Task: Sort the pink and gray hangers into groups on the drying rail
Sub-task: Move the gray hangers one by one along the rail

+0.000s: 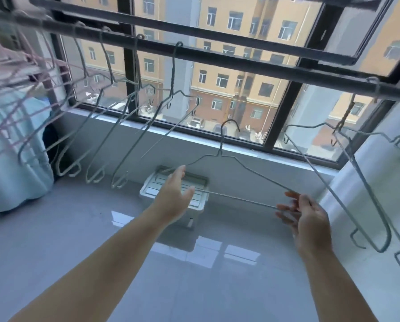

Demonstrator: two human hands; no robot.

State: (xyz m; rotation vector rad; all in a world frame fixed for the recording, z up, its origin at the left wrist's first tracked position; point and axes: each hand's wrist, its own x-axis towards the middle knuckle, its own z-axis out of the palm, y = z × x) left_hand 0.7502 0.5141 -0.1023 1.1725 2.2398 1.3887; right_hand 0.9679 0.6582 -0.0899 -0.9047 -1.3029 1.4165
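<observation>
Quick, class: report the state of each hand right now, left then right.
Left hand: open, fingers straight, by the left end of the gray hanger.
Right hand: holding the gray hanger's right end.

The right hand pinches the right corner of a gray hanger, off the drying rail. The left hand is flat and open at the hanger's left end. Four gray hangers hang left of centre on the rail, blurred pink hangers at the far left, and more gray ones at the right.

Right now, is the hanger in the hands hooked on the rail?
No: the hanger is held by the right hand, its hook free below the rail.
</observation>
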